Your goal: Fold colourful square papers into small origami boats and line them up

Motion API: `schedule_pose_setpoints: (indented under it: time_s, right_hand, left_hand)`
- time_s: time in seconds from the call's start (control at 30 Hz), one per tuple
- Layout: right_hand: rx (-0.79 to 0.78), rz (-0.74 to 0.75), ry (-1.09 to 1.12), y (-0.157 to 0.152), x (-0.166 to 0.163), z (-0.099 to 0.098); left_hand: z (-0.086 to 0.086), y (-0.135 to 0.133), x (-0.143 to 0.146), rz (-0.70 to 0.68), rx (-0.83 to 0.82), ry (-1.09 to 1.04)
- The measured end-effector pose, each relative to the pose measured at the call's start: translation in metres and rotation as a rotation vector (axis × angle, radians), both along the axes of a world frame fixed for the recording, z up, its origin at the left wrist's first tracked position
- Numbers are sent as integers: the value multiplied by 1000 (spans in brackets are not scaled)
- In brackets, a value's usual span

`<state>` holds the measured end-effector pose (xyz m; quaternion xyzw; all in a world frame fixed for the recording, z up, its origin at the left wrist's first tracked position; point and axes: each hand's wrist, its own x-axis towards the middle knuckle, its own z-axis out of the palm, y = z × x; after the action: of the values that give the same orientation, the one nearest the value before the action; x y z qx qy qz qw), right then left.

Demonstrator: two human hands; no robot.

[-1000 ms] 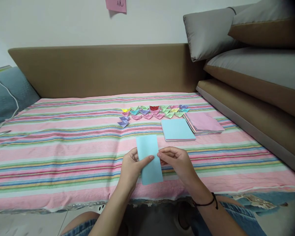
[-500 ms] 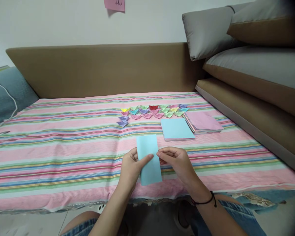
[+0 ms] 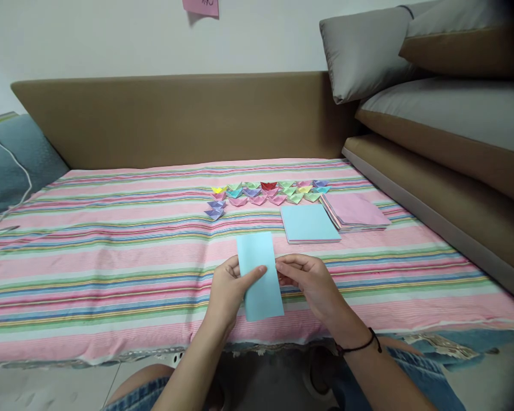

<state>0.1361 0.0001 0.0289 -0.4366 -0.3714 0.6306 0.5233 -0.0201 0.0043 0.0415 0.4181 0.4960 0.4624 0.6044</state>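
Note:
A light blue sheet of paper, a tall rectangle that looks folded in half, is held upright over the front of the striped cloth. My left hand grips it from the left, thumb flat across its front and fingers behind. At the paper's right edge, my right hand is closed in a pinch, with thumb and fingertips on that edge; the other fingers curl underneath. Beyond lies a stack of square paper with a light blue sheet on top. A second stack, topped with pink paper, sits right beside it.
Several small folded paper shapes, among them a red one and a purple one, stand in rows behind the stacks. A striped cloth covers the surface. Cushions pile up on the right; a brown backrest runs behind.
Both hands stay around the light blue paper, almost still. The right fingertips have shifted slightly right along with the paper's edge. The whole view has moved very little.

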Motion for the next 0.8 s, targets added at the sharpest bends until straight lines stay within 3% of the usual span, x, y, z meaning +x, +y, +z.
schedule_pose_setpoints:
  time_s: [0.5,0.8]
  right_hand:
    - [-19,52,22,1,2,-2]
    - [54,61,-151,2,-2,0]
  left_hand:
    - [-1,0,1,4,-43,-40]
    - [-3,0,2,36,-5,14]
